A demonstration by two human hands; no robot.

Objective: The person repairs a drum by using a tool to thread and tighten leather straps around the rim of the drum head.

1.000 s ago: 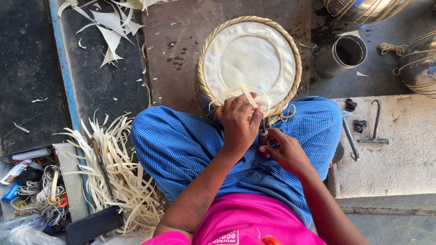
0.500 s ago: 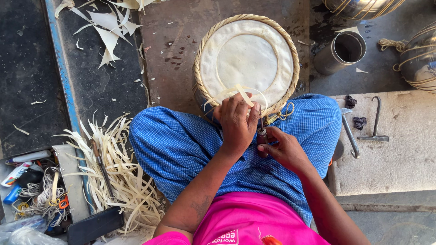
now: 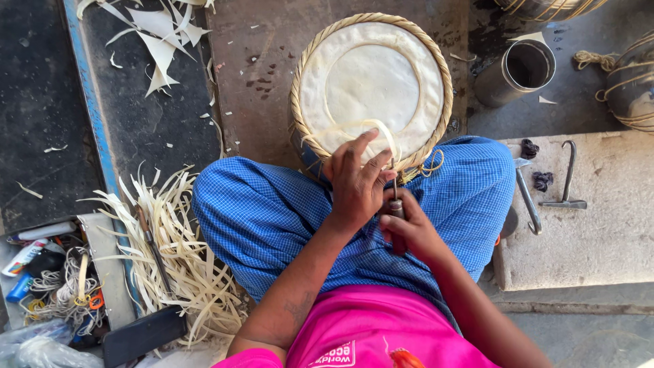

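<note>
The left hand [image 3: 355, 182] rested on the near rim of a round drum [image 3: 371, 85], its fingers spread and pinching a pale cane strip [image 3: 361, 127] that looped across the white drumhead. The right hand [image 3: 407, 228] sat just beside it, closed tight around the dark handle of an awl [image 3: 396, 197], whose thin metal shaft pointed up toward the woven cane rim of the drum. Both hands worked above the person's lap, which was covered by a blue checked cloth [image 3: 272, 218]; a pink shirt [image 3: 368, 334] showed below it. The drum stood on the brown floor between the knees, its rim bound in plaited cane.

To the person's left, a heap of loose cane strips [image 3: 174, 252] lay on the floor, with pale offcuts [image 3: 160, 48] scattered farther off on a dark mat. A tray of cords and small tools [image 3: 51, 279] sat at the far left edge. To the right, a metal cylinder [image 3: 518, 71] stood near the drum, and a metal hook [image 3: 565, 177] and a hammer-like tool [image 3: 528, 201] lay on a concrete slab [image 3: 599, 238].
</note>
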